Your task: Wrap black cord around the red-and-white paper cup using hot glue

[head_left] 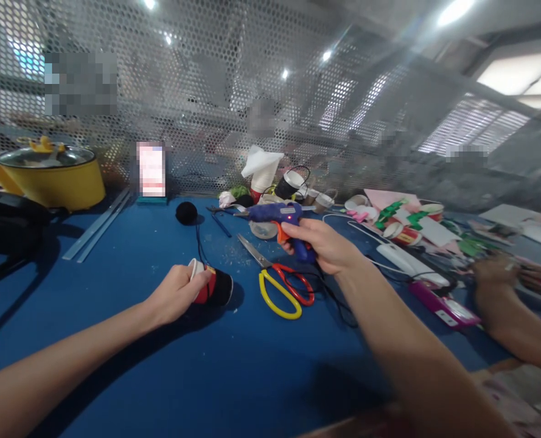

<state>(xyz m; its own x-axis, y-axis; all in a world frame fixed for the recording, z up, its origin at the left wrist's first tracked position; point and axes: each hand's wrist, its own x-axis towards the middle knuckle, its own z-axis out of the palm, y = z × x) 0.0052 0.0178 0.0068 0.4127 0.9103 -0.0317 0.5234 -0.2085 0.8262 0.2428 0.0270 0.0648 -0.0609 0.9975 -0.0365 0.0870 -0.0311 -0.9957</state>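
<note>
My left hand (179, 293) is closed around the rim end of a paper cup (219, 287), which lies tilted on its side above the blue table. Black yarn wraps the cup's base end, and red shows beside it. A strand runs from the cup to a black yarn ball (186, 213) behind it. In my right hand (322, 240) is a blue glue gun (274, 212) with an orange trigger and a small red light, its nozzle pointing left. Scissors (279, 291) with one red and one yellow handle lie partly spread between my hands.
A yellow pot (58, 179) and glue sticks (99, 225) are at left, near a lit phone (152, 169) on a stand. Cups and paper scraps crowd the back right. A purple power strip (443, 304) lies at right, beside another person's arm (507, 310). Perforated metal mesh (197, 121) stands behind.
</note>
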